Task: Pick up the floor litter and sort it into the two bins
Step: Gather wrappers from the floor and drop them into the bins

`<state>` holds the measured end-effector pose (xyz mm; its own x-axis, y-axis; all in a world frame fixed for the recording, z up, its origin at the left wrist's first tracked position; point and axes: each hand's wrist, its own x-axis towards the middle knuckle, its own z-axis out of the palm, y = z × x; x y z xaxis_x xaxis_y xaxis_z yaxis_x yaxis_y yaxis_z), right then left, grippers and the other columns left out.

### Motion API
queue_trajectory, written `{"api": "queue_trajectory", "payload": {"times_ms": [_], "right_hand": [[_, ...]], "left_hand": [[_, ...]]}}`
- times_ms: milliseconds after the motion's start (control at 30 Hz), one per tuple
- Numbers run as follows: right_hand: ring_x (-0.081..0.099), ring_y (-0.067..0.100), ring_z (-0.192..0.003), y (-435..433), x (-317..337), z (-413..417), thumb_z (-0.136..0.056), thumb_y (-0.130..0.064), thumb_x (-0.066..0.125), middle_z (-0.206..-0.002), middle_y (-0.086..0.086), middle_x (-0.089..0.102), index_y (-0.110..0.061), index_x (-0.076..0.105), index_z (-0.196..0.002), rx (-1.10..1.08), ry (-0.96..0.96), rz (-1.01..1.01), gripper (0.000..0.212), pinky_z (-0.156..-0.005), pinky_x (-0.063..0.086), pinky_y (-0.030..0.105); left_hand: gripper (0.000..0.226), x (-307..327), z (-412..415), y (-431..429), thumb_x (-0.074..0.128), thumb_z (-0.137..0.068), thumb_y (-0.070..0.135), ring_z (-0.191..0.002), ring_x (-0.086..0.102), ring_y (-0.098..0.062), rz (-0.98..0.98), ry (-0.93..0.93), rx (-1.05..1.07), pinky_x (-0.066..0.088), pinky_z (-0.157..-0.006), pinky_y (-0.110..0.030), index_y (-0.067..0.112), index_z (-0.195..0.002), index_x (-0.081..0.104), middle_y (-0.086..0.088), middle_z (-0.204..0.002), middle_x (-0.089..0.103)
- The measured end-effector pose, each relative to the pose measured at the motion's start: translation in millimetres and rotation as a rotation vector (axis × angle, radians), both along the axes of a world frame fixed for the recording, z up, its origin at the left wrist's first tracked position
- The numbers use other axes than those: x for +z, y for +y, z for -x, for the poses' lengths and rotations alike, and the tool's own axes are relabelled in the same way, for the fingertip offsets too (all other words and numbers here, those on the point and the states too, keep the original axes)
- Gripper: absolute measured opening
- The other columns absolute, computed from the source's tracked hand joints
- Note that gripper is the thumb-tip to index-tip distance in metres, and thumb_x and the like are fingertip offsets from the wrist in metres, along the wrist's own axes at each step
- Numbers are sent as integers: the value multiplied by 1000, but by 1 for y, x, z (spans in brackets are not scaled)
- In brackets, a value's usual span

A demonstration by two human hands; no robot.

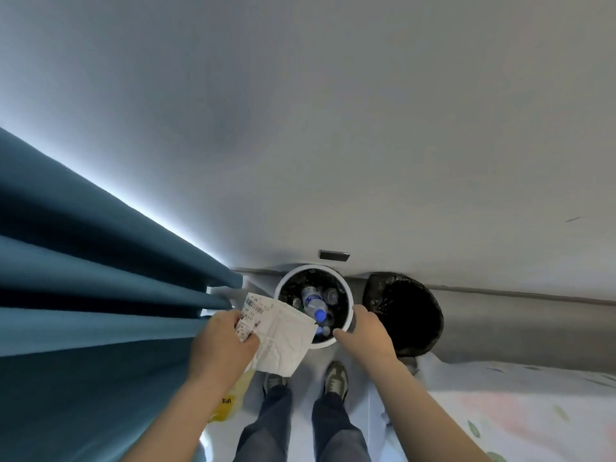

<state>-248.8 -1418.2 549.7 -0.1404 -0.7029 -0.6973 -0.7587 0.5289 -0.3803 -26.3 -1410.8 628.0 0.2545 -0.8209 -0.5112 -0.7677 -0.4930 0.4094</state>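
My left hand (224, 341) pinches a crumpled white tissue (283, 341) together with a printed barcode slip (252, 311), held just left of the white round bin (348, 296). That bin has a black liner and holds several plastic bottles, one with a blue cap (320, 315). My right hand (365, 331) hovers over the white bin's right rim with relaxed fingers and holds nothing. A second bin lined with a black bag (405, 311) stands to the right, dark inside.
A blue curtain (83, 295) hangs along the left. A yellow plastic bag (230, 401) lies on the floor below my left forearm. A floral bed cover (533, 411) fills the lower right. My two shoes (336, 378) stand before the bins, at the wall's foot.
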Motion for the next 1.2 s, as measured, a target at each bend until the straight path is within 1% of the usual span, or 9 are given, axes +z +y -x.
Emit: {"api": "queue_trajectory", "payload": {"times_ms": [67, 200, 333, 433, 533, 667, 767, 933, 1200], "right_hand": [[57, 22, -93, 10, -2, 4, -86, -36, 59, -112, 7, 54, -15, 48, -116, -16, 27, 15, 38, -76, 49, 34], [55, 26, -111, 32, -3, 24, -89, -33, 57, -124, 9, 53, -11, 46, -128, -81, 79, 9, 46, -86, 45, 34], [57, 26, -109, 61, -9, 54, -88, -33, 56, -123, 6, 54, -14, 50, -123, -125, 153, -8, 40, -88, 49, 37], [57, 23, -103, 79, -15, 81, -89, -32, 55, -116, 4, 55, -16, 51, -118, -142, 201, -25, 34, -82, 49, 33], [57, 24, -100, 94, -23, 108, -89, -31, 52, -111, 4, 56, -17, 51, -112, -165, 233, -37, 27, -79, 49, 31], [56, 22, -107, 113, -35, 146, -94, -34, 50, -119, 4, 56, -18, 50, -124, -190, 251, -28, 34, -82, 45, 29], [56, 22, -111, 122, -47, 173, -93, -31, 50, -125, 3, 55, -19, 47, -129, -197, 253, -35, 38, -85, 47, 29], [57, 20, -108, 131, -82, 216, -93, -32, 50, -124, 2, 55, -20, 47, -129, -216, 233, -54, 39, -85, 48, 29], [56, 21, -107, 120, -162, 267, -95, -33, 47, -123, 1, 55, -19, 46, -129, -173, 226, -32, 37, -86, 51, 31]], "left_hand": [[19, -6, 3, -6, 61, -81, 18, -57, 55, -12, -7, 23, -44, 33, -45, -23, 20, -63, 55, 6, -66, 61], [22, -20, 21, -17, 59, -81, 17, -57, 55, -13, -31, 50, -166, 36, -48, -23, 19, -60, 53, 5, -61, 59], [20, -37, 54, -28, 56, -86, 21, -59, 57, -12, -47, 20, -389, 39, -48, -22, 20, -66, 55, 3, -68, 60], [16, -56, 84, -35, 56, -83, 24, -65, 58, -16, -65, 3, -511, 49, -56, -31, 20, -68, 54, 1, -74, 61], [17, -73, 121, -39, 57, -83, 25, -67, 58, -16, -56, -14, -620, 46, -57, -31, 23, -67, 49, 2, -77, 60], [16, -97, 174, -42, 58, -84, 22, -63, 53, -12, -49, -3, -716, 38, -51, -24, 13, -72, 55, 1, -73, 58], [17, -127, 210, -43, 57, -84, 20, -62, 52, -16, -66, -2, -740, 37, -52, -28, 10, -70, 54, -4, -75, 58], [16, -190, 273, -44, 53, -87, 19, -62, 49, -14, -80, -7, -768, 29, -48, -23, 12, -72, 51, -6, -80, 57], [20, -314, 345, -67, 50, -84, 26, -75, 63, -30, -130, -35, -649, 52, -66, -36, 9, -88, 59, -10, -89, 62]]}}
